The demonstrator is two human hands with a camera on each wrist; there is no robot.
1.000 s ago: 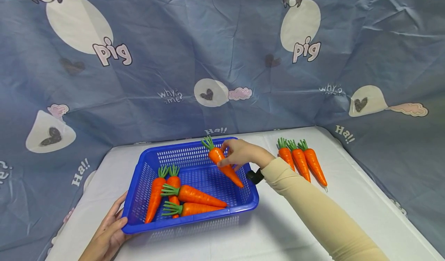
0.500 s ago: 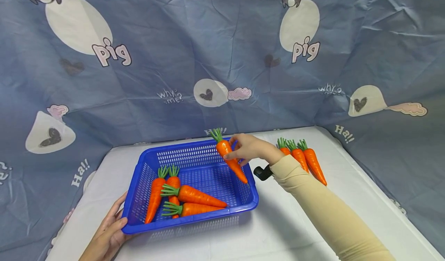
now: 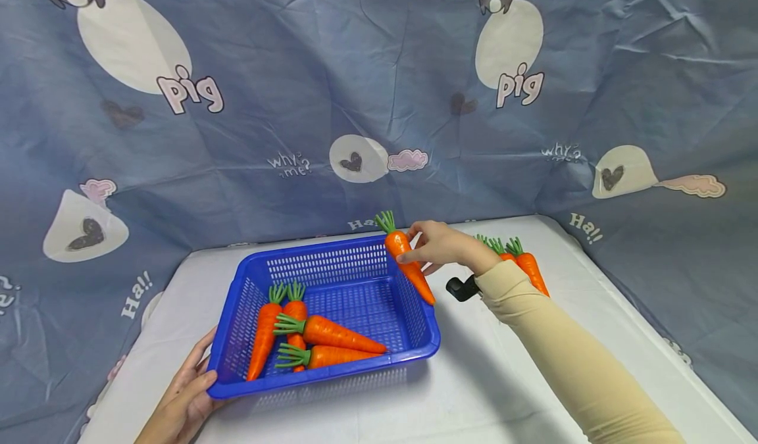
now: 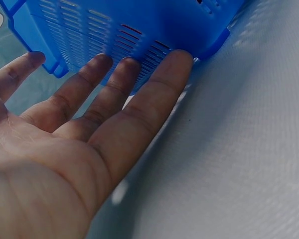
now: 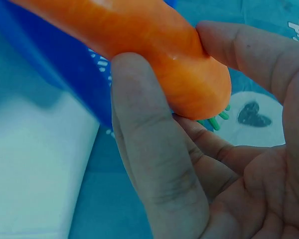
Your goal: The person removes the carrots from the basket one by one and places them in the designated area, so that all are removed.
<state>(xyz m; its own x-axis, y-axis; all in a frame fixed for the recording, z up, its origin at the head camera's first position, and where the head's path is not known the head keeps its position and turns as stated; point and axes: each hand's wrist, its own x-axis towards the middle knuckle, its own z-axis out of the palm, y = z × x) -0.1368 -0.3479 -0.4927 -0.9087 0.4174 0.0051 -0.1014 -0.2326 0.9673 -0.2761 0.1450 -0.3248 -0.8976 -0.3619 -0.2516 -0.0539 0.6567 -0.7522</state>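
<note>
My right hand [image 3: 441, 243] pinches an orange carrot [image 3: 401, 250] with a green top between thumb and fingers. It is tilted, green end up, over the right rim of the blue basket [image 3: 331, 376]. Close up in the right wrist view, the carrot [image 5: 184, 64] lies between thumb and fingertips. Several other carrots [image 3: 343, 334] lie in the basket's left and front part. My left hand [image 3: 183, 394] rests at the basket's front left corner. In the left wrist view its fingers [image 4: 149, 109] are nearly straight against the slotted wall [image 4: 109, 30].
More carrots [image 3: 533, 273] lie on the white tablecloth [image 3: 474, 378] at the right, partly hidden by my right forearm. A black wrist camera part [image 3: 462, 289] juts out below the right wrist. Blue printed fabric [image 3: 379, 102] hangs behind the table.
My right hand has moved right and slightly up with the carrot, from inside the basket to over its right rim. The left hand and basket have stayed in place.
</note>
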